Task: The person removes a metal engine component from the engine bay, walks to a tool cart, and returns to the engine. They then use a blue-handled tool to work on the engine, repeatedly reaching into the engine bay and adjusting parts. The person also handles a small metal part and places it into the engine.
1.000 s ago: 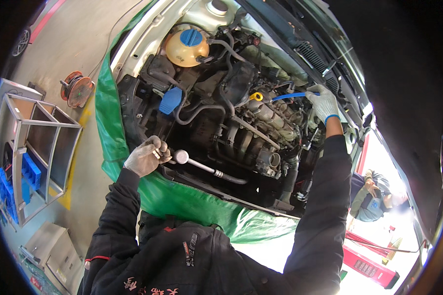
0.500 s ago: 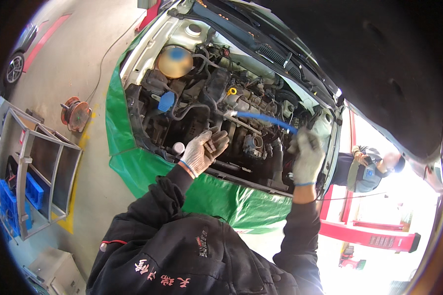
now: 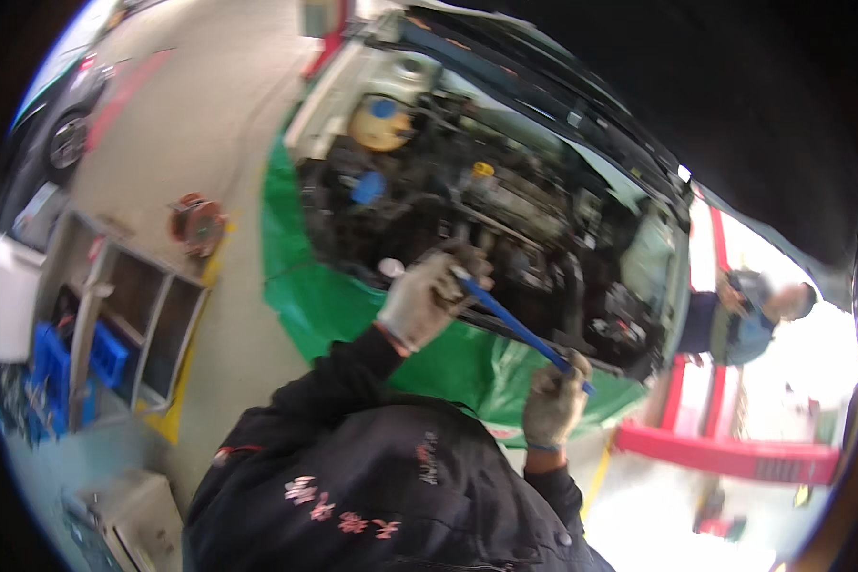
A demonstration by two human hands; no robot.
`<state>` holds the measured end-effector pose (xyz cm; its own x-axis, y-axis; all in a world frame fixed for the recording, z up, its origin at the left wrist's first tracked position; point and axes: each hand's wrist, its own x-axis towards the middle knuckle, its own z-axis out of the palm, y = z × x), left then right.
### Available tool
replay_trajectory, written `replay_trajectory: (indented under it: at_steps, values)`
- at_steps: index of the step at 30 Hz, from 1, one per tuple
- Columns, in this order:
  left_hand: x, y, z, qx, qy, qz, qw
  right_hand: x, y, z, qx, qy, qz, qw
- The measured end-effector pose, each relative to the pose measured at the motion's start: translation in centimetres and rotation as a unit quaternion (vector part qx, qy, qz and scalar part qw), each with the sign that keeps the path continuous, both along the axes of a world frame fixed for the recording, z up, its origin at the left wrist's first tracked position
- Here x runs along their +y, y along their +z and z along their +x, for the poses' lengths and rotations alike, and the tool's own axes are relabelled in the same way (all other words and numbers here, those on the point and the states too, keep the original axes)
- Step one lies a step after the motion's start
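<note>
A long, thin blue rod (image 3: 517,325) slants across the front of the open engine bay (image 3: 534,205). My right hand (image 3: 555,405), in a pale work glove, is closed around its lower right part, and a short blue end sticks out past the fingers. At the other end, my gloved left hand (image 3: 423,299) has its fingers curled against the rod's tip. Blur hides the detail of that tip and these fingers. Both hands are over the front edge of the car, where a green fender cover (image 3: 305,305) hangs.
Overhead at right is the raised dark hood (image 3: 734,124). A person (image 3: 758,315) stands beyond the car's right side, near a red lift arm (image 3: 725,456). To the left are a metal cart (image 3: 114,315) holding blue bins, a cable reel (image 3: 197,224) and another car (image 3: 62,143).
My right hand has drawn back toward me with the blue rod, away from the engine. My left hand has met the rod's far end. The whole view has shifted.
</note>
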<state>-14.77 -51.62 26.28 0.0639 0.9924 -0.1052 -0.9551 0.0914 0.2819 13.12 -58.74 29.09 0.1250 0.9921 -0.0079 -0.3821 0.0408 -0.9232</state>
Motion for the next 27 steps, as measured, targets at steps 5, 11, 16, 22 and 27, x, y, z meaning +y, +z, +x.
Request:
replay_trajectory:
  at_steps: [5,11,16,22,27]
  values:
    - [-1.3,3.4,1.4,-0.038,-0.046,-0.006,0.998,0.4,0.4,-3.7,-0.175,0.105,0.062,0.977]
    - [-0.9,0.5,-1.0,0.084,0.077,-0.116,0.987,0.3,1.3,-7.5,-0.435,0.149,0.217,0.861]
    - [-0.2,-5.8,-3.8,0.043,0.135,0.044,0.989,3.0,2.2,-9.2,-0.506,0.203,0.351,0.761]
    - [-0.3,-11.9,-20.6,0.458,0.324,-0.142,0.816,6.1,3.4,-5.0,-0.466,0.196,0.302,0.808]
    - [-2.4,-12.3,-20.7,0.188,0.133,-0.177,0.957,17.4,0.2,-2.8,-0.441,0.085,0.001,0.894]
